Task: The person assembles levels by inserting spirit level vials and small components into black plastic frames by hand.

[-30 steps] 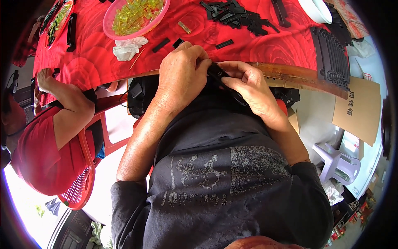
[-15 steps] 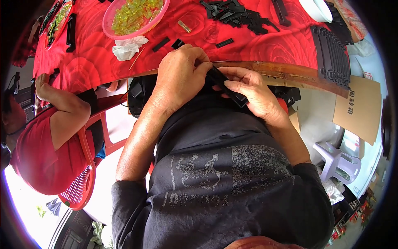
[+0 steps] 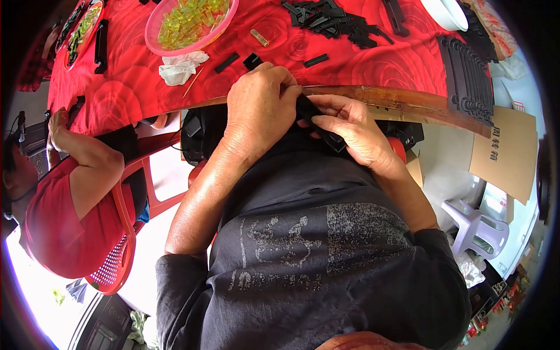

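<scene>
Over my lap, just off the near table edge, my right hand (image 3: pixel 359 128) grips a long narrow black plastic bar (image 3: pixel 324 129). The bar slants from upper left to lower right, with the thumb lying along it and the fingers beneath. My left hand (image 3: pixel 261 104) is closed, its thumb and forefinger pinched at the bar's upper end. What sits between those fingertips is hidden. Just beyond the left knuckles lie a small black plastic piece (image 3: pixel 252 62) and a flat black strip (image 3: pixel 226 62) on the red cloth.
A pink basket (image 3: pixel 153 44) holds yellow-green clear pieces beside a crumpled tissue (image 3: pixel 179 68). Black strips (image 3: pixel 332 23) are heaped farther back. Black long parts (image 3: pixel 466 81) lie at the right table end, near a white bowl (image 3: pixel 452 14). A co-worker in red (image 3: pixel 76 210) sits at left.
My left hand has shifted slightly right along the bar's upper end. My right hand keeps its grip, almost unmoved. The co-worker's arm at left has moved a little.
</scene>
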{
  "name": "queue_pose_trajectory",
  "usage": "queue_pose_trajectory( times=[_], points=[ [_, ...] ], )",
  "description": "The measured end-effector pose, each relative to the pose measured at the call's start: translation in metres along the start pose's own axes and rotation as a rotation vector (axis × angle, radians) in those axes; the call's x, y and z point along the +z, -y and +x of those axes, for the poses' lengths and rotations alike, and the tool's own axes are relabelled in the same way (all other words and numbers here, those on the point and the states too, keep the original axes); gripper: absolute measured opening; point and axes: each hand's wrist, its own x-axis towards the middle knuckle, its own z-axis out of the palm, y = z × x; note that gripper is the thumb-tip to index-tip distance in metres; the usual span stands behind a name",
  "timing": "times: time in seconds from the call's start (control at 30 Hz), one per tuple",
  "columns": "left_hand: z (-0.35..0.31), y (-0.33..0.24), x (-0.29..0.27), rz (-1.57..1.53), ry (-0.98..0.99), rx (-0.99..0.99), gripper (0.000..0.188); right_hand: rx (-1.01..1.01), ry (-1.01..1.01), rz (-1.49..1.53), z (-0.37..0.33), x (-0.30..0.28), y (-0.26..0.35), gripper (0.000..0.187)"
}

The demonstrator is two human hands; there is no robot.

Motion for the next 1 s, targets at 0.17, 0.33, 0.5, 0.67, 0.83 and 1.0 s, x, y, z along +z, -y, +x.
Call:
queue_pose_trajectory(
  times=[0.17, 0.33, 0.5, 0.67, 0.83, 1.0],
  points=[
    [-0.002, -0.002, 0.001, -0.052, -0.016, -0.028, 0.011, -0.030, -0.025, -0.031, -0.002, 0.002, -0.001, 0.039],
    [-0.002, 0.000, 0.001, -0.112, -0.007, -0.034, 0.011, -0.027, -0.029, -0.033, -0.001, 0.003, -0.001, 0.038],
    [-0.003, -0.001, 0.002, -0.119, -0.035, -0.023, 0.010, -0.022, -0.038, -0.049, 0.000, 0.004, -0.002, 0.038],
    [-0.002, -0.002, 0.003, -0.087, -0.040, -0.021, 0.010, -0.037, -0.083, -0.095, 0.000, 0.007, -0.003, 0.037],
    [-0.004, 0.000, 0.007, -0.042, -0.085, 0.040, 0.009, -0.099, -0.098, -0.137, 0.003, 0.005, -0.011, 0.034],
    [-0.004, -0.002, 0.009, 0.009, -0.087, 0.050, 0.009, -0.156, -0.135, -0.240, 0.006, 0.008, -0.014, 0.028]
  ],
)
